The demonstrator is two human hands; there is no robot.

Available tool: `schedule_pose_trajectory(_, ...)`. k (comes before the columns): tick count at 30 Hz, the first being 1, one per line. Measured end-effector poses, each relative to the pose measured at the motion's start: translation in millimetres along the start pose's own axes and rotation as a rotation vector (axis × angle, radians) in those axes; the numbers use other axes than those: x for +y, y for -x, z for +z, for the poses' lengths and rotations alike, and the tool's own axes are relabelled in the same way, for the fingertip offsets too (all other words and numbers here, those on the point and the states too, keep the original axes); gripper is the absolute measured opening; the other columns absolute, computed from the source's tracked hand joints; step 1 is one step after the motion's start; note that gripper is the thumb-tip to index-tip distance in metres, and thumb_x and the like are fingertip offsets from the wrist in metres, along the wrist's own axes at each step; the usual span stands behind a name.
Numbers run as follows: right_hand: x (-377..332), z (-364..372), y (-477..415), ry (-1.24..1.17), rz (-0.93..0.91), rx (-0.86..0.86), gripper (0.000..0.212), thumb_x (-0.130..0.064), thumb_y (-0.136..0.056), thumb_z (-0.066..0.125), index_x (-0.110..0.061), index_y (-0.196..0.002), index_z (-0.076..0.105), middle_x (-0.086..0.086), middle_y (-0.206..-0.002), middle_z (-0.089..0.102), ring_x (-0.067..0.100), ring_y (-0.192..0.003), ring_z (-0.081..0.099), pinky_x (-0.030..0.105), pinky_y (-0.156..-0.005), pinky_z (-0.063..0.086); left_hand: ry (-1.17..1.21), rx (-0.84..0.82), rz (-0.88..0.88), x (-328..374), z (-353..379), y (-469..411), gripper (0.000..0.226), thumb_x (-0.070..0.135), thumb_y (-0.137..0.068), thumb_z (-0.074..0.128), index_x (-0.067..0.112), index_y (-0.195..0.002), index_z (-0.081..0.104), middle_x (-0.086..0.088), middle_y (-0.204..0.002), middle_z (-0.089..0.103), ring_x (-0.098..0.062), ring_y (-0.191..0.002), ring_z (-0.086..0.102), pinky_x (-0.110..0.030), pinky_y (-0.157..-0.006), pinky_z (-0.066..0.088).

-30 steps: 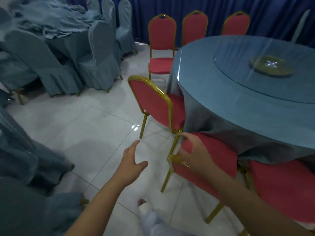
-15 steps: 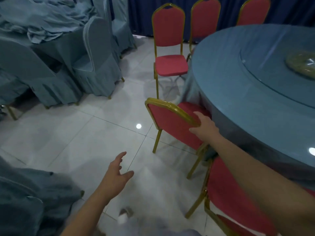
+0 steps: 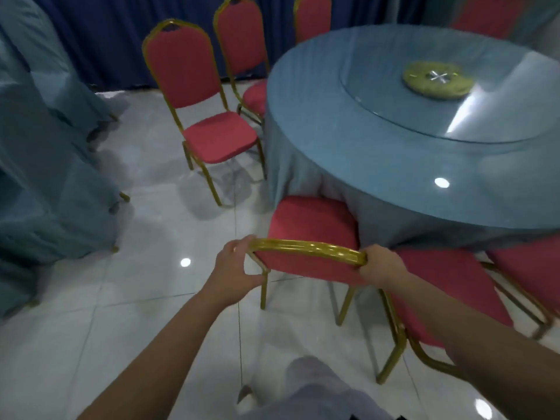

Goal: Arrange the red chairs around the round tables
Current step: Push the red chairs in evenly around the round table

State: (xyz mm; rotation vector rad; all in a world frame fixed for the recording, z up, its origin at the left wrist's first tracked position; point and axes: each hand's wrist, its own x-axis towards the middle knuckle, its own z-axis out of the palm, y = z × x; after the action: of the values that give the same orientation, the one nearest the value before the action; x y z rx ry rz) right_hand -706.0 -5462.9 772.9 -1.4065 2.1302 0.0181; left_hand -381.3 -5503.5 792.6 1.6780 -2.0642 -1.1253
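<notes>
Two hands on one chair at the table's edge

Six red chairs [image 3: 188, 65] show plainly around one round table [image 3: 378, 140]: three along its far left side, two close on the right, and the nearest chair [image 3: 312, 222] in front, its seat against the table's hanging blue cloth. The left hand [image 3: 233, 268] grips the left end of this chair's gold top rail; the right hand [image 3: 381, 265] is curled round the right end. One glass turntable [image 3: 394, 116] lies on the table, with one yellowish disc [image 3: 436, 80] at its centre. The floor [image 3: 136, 298] is glossy pale tile with bright spots of reflected light; a dark blue curtain [image 3: 106, 40] hangs behind, and blue-grey covered chairs [image 3: 45, 177] stand at the left. Each red chair has a padded seat and back in a gold metal frame.
</notes>
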Motion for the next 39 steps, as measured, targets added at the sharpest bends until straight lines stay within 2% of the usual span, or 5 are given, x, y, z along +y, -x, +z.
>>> schedule_pose_trajectory(4, -31.3, 28.3, 14.0, -0.008, 0.06, 0.041, 0.002, -0.029, -0.078, 0.06, -0.028, -0.079, 0.062, -0.007, -0.077, 0.061, 0.023, -0.08, 0.063, 0.034, -0.078, 0.052, -0.402, -0.24, 0.058, -8.6, -23.4, -70.7, 0.087, 0.033, -0.077, 0.079, 0.039, -0.149, 0.032, -0.006, -0.157, 0.026, -0.032, -0.145, 0.021, -0.047, -0.112, 0.033)
schedule_pose_trajectory(10, -83.7, 66.1, 12.9, -0.042, -0.004, 0.133, 0.019, -0.025, -0.071, 0.057, -0.029, -0.086, 0.068, -0.008, -0.074, 0.06, 0.019, -0.073, 0.063, 0.026, -0.051, 0.037, -0.629, -0.626, 0.182, -41.9, -59.5, -144.1, 0.067, 0.002, -0.082, 0.055, 0.048, -0.129, 0.054, 0.013, -0.121, 0.058, -0.012, -0.11, 0.055, -0.037, -0.092, 0.051)
schedule_pose_trajectory(18, -141.5, 70.9, -21.8, -0.117, -0.052, 0.269, 0.037, -0.027, -0.076, 0.054, -0.041, -0.108, 0.069, -0.012, -0.093, 0.064, 0.013, -0.084, 0.061, 0.025, -0.057, 0.03, -0.529, -0.523, 0.283, -68.9, -103.9, -197.0, 0.056, -0.004, -0.085, 0.055, 0.038, -0.12, 0.065, 0.018, -0.109, 0.059, -0.008, -0.102, 0.057, -0.041, -0.089, 0.053)
schedule_pose_trajectory(27, -197.6, 61.2, -70.5, -0.17, 0.077, 0.308, 0.017, -0.024, -0.073, 0.057, -0.029, -0.086, 0.066, -0.008, -0.085, 0.06, 0.02, -0.08, 0.061, 0.027, -0.054, 0.03, -0.515, -0.488, 0.334, -73.7, -141.5, -269.4, 0.05, -0.008, -0.083, 0.055, 0.035, -0.102, 0.067, 0.007, -0.099, 0.062, -0.012, -0.092, 0.06, -0.023, -0.074, 0.045)
schedule_pose_trajectory(39, -252.5, 97.0, -16.1, -0.23, 0.388, 0.352, 0.01, -0.032, -0.082, 0.069, -0.03, -0.092, 0.07, -0.008, -0.097, 0.065, 0.02, -0.106, 0.056, 0.038, -0.093, 0.036, -0.642, -0.534, 0.512, -112.3, -170.0, -241.3, 0.017, 0.016, -0.083, 0.059, 0.03, -0.087, 0.068, 0.006, -0.075, 0.064, -0.013, -0.073, 0.061, -0.032, -0.068, 0.054)
